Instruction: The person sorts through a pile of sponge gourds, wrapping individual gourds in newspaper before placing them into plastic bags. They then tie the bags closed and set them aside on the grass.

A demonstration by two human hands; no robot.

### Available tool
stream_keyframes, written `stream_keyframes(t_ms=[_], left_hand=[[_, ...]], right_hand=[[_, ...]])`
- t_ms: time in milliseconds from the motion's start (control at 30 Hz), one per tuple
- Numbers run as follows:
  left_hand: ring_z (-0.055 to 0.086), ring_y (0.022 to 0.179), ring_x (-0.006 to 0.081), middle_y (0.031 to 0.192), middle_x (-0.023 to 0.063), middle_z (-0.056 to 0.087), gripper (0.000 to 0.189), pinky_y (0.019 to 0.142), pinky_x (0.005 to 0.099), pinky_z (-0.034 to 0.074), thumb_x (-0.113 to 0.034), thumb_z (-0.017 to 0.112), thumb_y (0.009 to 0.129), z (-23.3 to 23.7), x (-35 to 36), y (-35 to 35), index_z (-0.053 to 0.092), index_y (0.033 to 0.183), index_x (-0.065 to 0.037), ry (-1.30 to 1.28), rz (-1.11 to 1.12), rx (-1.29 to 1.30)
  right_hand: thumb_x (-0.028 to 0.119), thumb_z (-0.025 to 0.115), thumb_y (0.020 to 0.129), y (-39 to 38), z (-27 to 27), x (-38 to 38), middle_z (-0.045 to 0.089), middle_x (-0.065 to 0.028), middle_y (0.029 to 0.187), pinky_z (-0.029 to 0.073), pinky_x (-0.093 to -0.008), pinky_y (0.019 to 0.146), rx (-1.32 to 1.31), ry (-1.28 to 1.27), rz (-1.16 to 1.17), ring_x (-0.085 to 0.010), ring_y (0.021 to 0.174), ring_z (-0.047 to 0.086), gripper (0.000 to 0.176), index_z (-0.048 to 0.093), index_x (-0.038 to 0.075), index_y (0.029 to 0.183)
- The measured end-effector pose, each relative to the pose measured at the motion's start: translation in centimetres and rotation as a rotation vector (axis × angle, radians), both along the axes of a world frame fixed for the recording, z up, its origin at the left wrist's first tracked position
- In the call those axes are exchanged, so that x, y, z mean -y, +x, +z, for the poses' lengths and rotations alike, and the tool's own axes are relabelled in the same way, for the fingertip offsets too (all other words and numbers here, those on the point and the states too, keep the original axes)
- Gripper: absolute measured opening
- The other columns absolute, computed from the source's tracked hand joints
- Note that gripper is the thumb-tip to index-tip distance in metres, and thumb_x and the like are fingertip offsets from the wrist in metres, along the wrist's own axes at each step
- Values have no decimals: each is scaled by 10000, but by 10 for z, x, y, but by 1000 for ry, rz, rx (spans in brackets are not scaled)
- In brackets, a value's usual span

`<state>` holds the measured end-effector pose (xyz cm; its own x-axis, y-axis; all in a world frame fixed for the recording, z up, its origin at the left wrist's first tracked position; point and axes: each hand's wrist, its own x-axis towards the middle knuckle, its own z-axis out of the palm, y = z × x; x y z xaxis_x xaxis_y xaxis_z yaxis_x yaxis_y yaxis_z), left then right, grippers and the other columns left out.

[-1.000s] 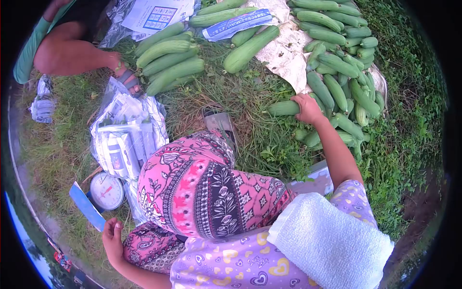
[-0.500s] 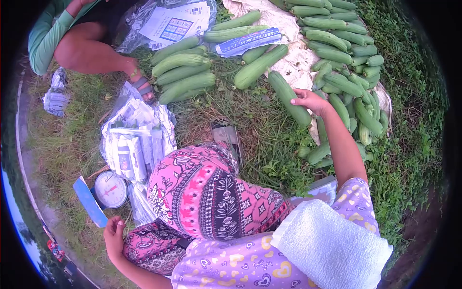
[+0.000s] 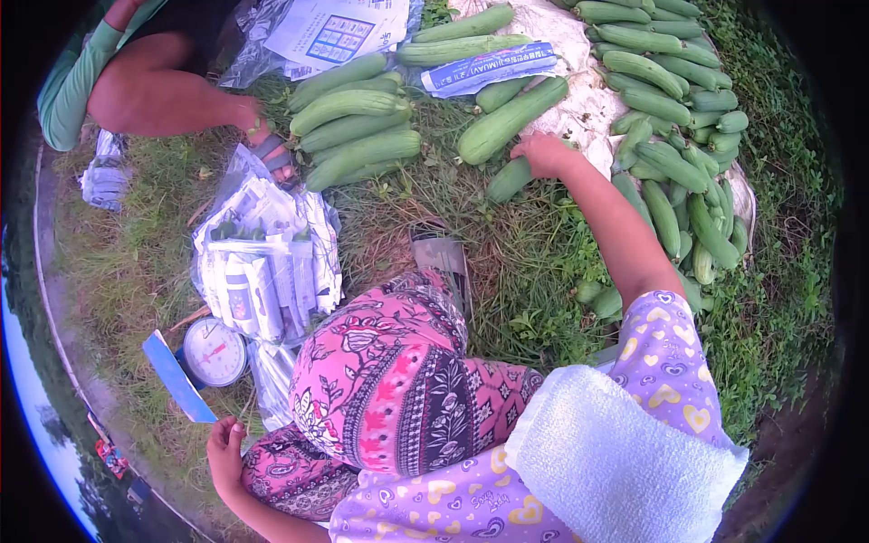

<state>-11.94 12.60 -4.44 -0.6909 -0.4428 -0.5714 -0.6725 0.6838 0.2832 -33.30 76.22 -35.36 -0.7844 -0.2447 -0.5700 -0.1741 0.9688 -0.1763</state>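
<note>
My right hand (image 3: 546, 157) is closed around a long green gourd (image 3: 510, 180), close over the grass beside the pale cloth; the fingers cover part of the gourd. Just above it lies a larger gourd (image 3: 509, 122). My left hand (image 3: 226, 445) is near my knee, its fingers loosely curled and nothing visible in them. Close to its fingertips is the corner of the blue plate (image 3: 178, 376) of a dial scale (image 3: 215, 352). A row of gourds (image 3: 351, 134) rests on the grass ahead, left of the right hand.
A big pile of gourds (image 3: 670, 166) covers the pale cloth (image 3: 588, 109) at right. Printed bags (image 3: 265, 281) lie at left, and a blue printed wrapper (image 3: 490, 71) sits among gourds at the top. Another person's leg (image 3: 172, 100) is at upper left.
My right hand has moved left and forward, away from the pile, bringing the gourd toward the large one. My left hand stays by the scale. The view has shifted slightly.
</note>
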Motion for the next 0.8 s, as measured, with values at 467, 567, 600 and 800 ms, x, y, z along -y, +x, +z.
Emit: stream_keyframes(t_ms=[467,567,600,800], left_hand=[[589,792,154,885,73,606,284,747,286,473,-141,601,872,-1,0,-11,562,1065,63,-41,-35,-1],[585,797,150,893,72,608,277,751,285,473,-133,599,872,4,-10,-16,563,1063,64,-35,-28,17],[585,800,149,896,72,610,274,754,284,473,-130,597,872,3,-9,-15,563,1064,63,-30,-20,12],[582,806,146,902,72,614,264,767,278,473,-120,592,873,0,1,-12,562,1064,60,-24,0,3]], right_hand=[[20,622,706,-37,-25,18,518,-44,1134,362,-377,958,-576,-90,161,-224,1116,467,570,524,180,1245],[91,737,644,-39,5,22,518,-38,1130,364,-373,943,-474,-113,125,-216,1114,467,645,526,191,1246],[113,763,620,-42,5,23,516,-37,1132,364,-374,938,-491,-129,113,-216,1114,466,676,525,194,1247],[184,825,591,-44,-5,51,501,-45,1161,362,-381,936,-490,-90,22,-224,1123,454,729,521,189,1253]])
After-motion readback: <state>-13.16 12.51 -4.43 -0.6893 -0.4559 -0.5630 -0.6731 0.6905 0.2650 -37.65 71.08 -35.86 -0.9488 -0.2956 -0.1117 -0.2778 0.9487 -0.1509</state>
